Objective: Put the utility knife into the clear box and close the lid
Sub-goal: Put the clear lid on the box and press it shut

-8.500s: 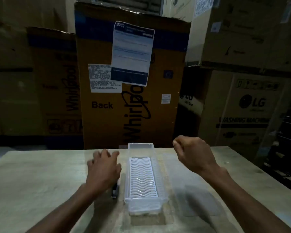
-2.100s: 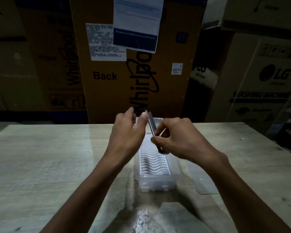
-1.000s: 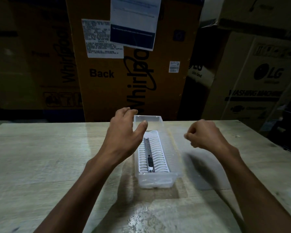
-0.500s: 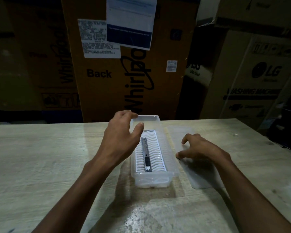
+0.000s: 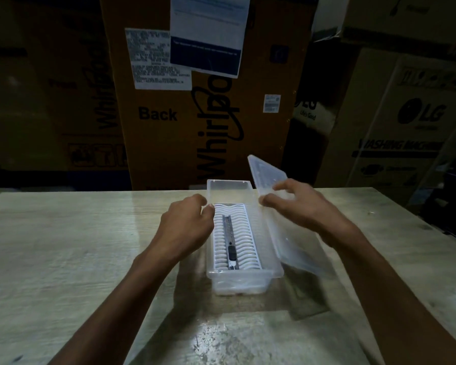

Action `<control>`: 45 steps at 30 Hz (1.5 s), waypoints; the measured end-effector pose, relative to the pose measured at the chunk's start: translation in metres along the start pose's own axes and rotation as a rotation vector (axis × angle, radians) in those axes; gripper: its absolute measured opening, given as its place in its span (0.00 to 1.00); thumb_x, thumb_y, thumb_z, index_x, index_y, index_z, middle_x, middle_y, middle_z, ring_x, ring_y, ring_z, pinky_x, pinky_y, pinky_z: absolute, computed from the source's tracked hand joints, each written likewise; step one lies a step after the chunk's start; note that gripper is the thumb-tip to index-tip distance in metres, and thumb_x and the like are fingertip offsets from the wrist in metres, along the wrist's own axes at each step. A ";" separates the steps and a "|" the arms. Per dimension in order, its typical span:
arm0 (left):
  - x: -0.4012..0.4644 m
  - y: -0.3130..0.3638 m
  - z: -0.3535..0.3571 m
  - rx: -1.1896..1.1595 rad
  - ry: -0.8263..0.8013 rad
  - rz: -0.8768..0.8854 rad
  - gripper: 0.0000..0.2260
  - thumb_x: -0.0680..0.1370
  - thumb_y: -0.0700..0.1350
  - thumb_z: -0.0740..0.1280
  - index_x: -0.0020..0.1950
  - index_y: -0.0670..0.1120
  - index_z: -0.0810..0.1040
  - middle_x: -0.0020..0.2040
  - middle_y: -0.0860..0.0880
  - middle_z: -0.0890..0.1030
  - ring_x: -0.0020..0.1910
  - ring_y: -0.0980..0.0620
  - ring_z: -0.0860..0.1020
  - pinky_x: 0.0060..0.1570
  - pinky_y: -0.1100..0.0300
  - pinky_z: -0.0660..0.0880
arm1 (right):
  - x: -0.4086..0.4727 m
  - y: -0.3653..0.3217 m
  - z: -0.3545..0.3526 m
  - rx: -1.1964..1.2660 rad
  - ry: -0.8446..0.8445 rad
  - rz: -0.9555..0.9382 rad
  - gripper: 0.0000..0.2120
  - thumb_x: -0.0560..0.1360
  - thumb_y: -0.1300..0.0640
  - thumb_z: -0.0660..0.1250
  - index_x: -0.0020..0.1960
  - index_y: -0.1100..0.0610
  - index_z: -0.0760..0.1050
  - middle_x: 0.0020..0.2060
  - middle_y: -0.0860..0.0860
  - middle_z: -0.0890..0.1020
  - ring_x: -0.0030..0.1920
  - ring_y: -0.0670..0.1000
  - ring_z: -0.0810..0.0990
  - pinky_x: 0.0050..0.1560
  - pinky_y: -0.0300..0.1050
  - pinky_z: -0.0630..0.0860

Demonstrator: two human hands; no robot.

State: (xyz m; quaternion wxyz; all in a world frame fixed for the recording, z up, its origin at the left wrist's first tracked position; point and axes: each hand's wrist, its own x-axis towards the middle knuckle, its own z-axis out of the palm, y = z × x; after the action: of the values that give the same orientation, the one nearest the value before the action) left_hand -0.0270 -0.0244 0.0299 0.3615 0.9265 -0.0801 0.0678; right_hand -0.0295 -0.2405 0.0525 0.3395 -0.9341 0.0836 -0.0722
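The long clear box [image 5: 275, 270] stands lengthwise on the table with a white ribbed insert inside. The slim grey utility knife [image 5: 230, 243] lies along the insert, inside the box. My right hand [image 5: 300, 206] grips the clear lid [image 5: 295, 248] and holds it tilted in the air just right of the box, its far end raised. My left hand [image 5: 187, 225] rests against the box's left wall near the far end, fingers curled on the rim.
The pale wooden table [image 5: 63, 254] stretches left and toward me. Large cardboard appliance cartons [image 5: 169, 114] stand right behind the table's far edge, with more cartons [image 5: 406, 127] at the right.
My right hand has picked the lid up off the table and tilted it up beside the box. My left hand has settled onto the box's left rim. The knife lies still.
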 end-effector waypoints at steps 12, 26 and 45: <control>-0.001 0.001 0.003 0.026 -0.079 -0.034 0.19 0.79 0.53 0.67 0.65 0.42 0.76 0.62 0.43 0.81 0.58 0.46 0.80 0.53 0.51 0.77 | -0.009 -0.011 0.022 -0.078 -0.098 -0.088 0.28 0.76 0.38 0.67 0.70 0.52 0.74 0.72 0.50 0.75 0.65 0.51 0.77 0.61 0.54 0.75; 0.000 -0.006 0.006 -0.032 -0.005 0.015 0.15 0.79 0.48 0.68 0.62 0.40 0.78 0.61 0.42 0.82 0.57 0.43 0.81 0.53 0.43 0.81 | -0.004 -0.006 0.028 -0.171 -0.159 -0.101 0.31 0.74 0.45 0.73 0.74 0.53 0.71 0.73 0.52 0.74 0.64 0.53 0.80 0.56 0.52 0.76; 0.003 -0.016 0.012 -0.058 -0.097 0.008 0.21 0.81 0.47 0.63 0.74 0.47 0.67 0.69 0.42 0.76 0.61 0.42 0.79 0.56 0.41 0.80 | 0.004 0.003 0.036 -0.232 -0.124 -0.162 0.28 0.76 0.42 0.71 0.72 0.50 0.70 0.74 0.52 0.71 0.62 0.54 0.79 0.54 0.49 0.74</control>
State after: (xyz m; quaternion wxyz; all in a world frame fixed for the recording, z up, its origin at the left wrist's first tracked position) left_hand -0.0200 -0.0216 0.0114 0.3836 0.9174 -0.1032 0.0219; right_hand -0.0194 -0.2211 0.0230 0.2267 -0.9734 -0.0052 -0.0312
